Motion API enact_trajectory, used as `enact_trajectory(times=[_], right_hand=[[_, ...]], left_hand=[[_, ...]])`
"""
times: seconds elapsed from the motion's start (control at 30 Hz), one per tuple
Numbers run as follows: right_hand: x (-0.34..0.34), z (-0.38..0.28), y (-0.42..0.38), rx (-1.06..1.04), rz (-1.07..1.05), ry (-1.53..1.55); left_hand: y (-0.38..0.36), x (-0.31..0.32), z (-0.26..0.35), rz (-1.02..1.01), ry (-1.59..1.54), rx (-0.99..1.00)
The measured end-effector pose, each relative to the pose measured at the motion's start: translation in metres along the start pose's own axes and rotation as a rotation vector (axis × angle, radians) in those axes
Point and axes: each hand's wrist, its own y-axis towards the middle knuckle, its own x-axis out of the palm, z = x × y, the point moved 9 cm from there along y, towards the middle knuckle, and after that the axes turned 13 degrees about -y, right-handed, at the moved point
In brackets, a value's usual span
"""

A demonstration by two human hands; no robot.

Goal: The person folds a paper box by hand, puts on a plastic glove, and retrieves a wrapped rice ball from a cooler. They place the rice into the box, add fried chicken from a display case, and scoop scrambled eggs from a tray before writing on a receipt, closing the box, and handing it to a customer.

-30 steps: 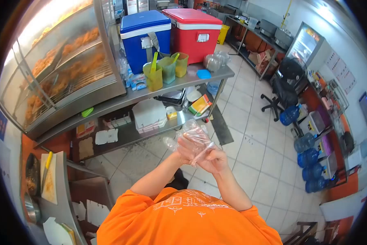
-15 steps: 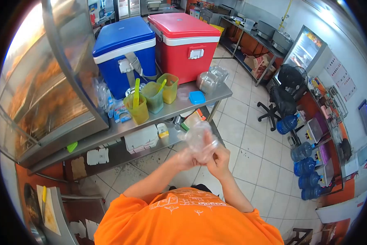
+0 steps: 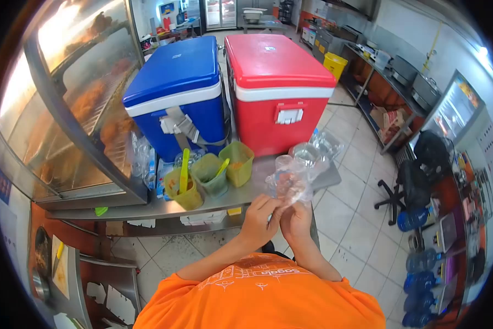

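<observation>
Greenish tubs, two holding utensils, stand near the left hand, pinching clear plastic, and right hand, grip unclear.

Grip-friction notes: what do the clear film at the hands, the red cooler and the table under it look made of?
Clear film: likely thin plastic, glossy; see-through, with crinkled highlights.
Red cooler: probably moulded hard plastic, smooth; rounded lid edges, soft sheen.
Table: looks like bare metal, perhaps stainless steel; grey, dull shine. Exact grade can't be told.
</observation>
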Motion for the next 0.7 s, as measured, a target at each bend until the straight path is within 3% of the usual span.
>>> enact_trajectory(times=[0.1,0.17,0.3,0.47,0.53,0.67,0.7], right_hand=[[-0.022,-0.021,0.045,-0.062,-0.008,0.077],[-0.018,-0.023,0.069,0.093,-0.125,0.222],[-0.038,-0.001,0.110,0.312,-0.163,0.392],[-0.010,-0.022,0.142,0.277,-0.420,0.462],[-0.003,-0.030,0.150,0.285,-0.489,0.518],[0.005,-0.042,0.159,0.190,-0.549,0.306],[0.002,-0.038,0.160,0.180,-0.536,0.271]], left_hand=[[0.033,0.025,-0.017,0.016,-0.028,-0.048],[0.051,0.040,-0.026,0.025,-0.024,-0.046],[0.070,0.064,-0.043,-0.017,-0.035,-0.069],[0.087,0.078,-0.047,-0.109,-0.026,-0.023],[0.093,0.070,-0.055,-0.025,-0.075,-0.086],[0.106,0.045,-0.064,0.189,-0.057,-0.143],[0.104,0.042,-0.088,0.302,-0.465,-0.347]])
